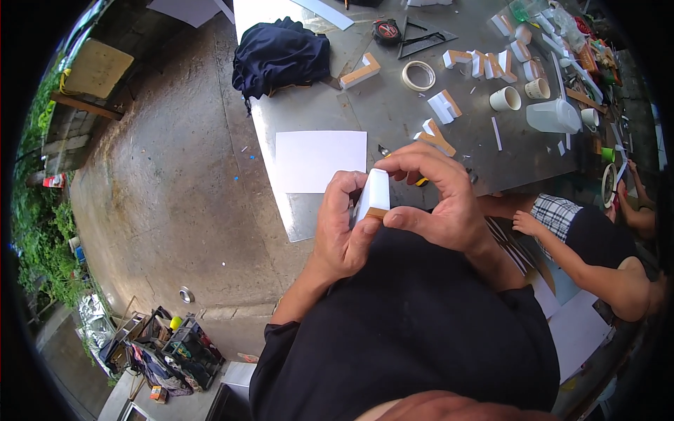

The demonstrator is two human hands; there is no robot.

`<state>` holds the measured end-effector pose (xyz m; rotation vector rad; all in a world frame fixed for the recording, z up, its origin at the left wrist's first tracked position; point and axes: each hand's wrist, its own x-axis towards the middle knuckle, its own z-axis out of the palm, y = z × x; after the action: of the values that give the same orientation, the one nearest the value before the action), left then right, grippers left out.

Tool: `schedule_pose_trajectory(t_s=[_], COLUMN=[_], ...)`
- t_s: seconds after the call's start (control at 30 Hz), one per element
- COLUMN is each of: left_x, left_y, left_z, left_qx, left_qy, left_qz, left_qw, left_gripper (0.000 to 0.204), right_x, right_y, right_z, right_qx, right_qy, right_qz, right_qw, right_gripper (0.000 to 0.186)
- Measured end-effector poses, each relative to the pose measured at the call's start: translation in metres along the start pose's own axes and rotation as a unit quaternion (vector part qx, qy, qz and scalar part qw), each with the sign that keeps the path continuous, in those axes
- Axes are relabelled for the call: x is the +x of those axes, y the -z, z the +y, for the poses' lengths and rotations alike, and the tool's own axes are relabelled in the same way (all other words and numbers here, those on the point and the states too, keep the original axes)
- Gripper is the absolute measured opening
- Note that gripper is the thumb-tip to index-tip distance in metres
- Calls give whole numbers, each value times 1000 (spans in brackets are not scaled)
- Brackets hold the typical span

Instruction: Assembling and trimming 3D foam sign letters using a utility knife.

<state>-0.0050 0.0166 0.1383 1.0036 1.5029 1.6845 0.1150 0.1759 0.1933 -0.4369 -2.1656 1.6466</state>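
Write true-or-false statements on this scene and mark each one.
1. The left hand and right hand are both at the block. True.
2. The cloth lies left of the tape roll. True.
3. The cloth is white. False: it is dark.
4. The tape measure lies beside the set square. True.
5. The tape roll encircles the tape measure. False: they lie apart.

Counter [537, 158]: dark bundled cloth [279, 57], far left; two pale cups [504, 99] near a translucent tub [551, 118], right.
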Motion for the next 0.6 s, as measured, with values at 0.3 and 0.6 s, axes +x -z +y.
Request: schedule_pose_trajectory(t_s=[0.3,0.6], left_x=[1,4], left_y=[1,-16], left_z=[14,-3], left_qx=[-58,-158], left_qy=[131,123], left_qz=[-29,3], left_qw=[989,980], left_gripper=[58,57], right_x=[7,6], right_y=[-3,3], right_z=[2,15], right_qx=[-1,6], right_qy=[-5,-36], right_qz=[1,19], right_qw=[1000,999], right_gripper=[40,37])
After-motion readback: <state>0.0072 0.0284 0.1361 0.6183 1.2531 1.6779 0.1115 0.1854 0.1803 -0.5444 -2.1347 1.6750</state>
